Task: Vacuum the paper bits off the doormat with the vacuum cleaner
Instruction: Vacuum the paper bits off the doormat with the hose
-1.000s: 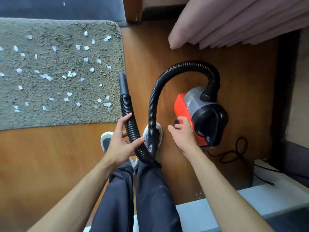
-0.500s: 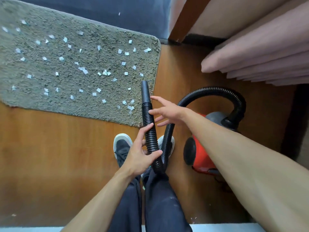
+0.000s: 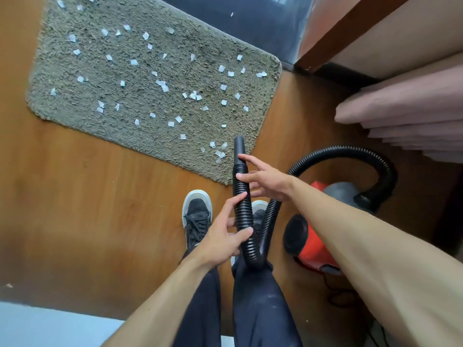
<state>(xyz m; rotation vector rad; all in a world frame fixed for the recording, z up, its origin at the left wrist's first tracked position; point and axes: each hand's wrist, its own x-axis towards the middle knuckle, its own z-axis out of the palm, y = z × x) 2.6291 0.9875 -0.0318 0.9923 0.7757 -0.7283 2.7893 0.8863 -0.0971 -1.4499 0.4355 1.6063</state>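
Note:
A shaggy grey-green doormat (image 3: 140,96) lies on the wooden floor, strewn with several small white paper bits (image 3: 193,96). A red and grey vacuum cleaner (image 3: 318,236) sits on the floor at the right, its black ribbed hose (image 3: 241,196) looping up and back down to my hands. My left hand (image 3: 223,236) is wrapped around the hose's lower part. My right hand (image 3: 265,180) has its fingers spread and touching the hose just below the smooth nozzle (image 3: 238,149). The nozzle tip hovers over the mat's near right corner.
My two dark shoes (image 3: 198,216) stand just below the mat. Pink curtain folds (image 3: 406,116) hang at the right. A wooden door frame (image 3: 345,33) and a dark threshold lie beyond the mat. A black power cord (image 3: 338,294) trails behind the vacuum.
My right hand left the vacuum body and came over to the hose near the nozzle. My view swung left and up, bringing the whole mat into sight. The left hand kept its grip.

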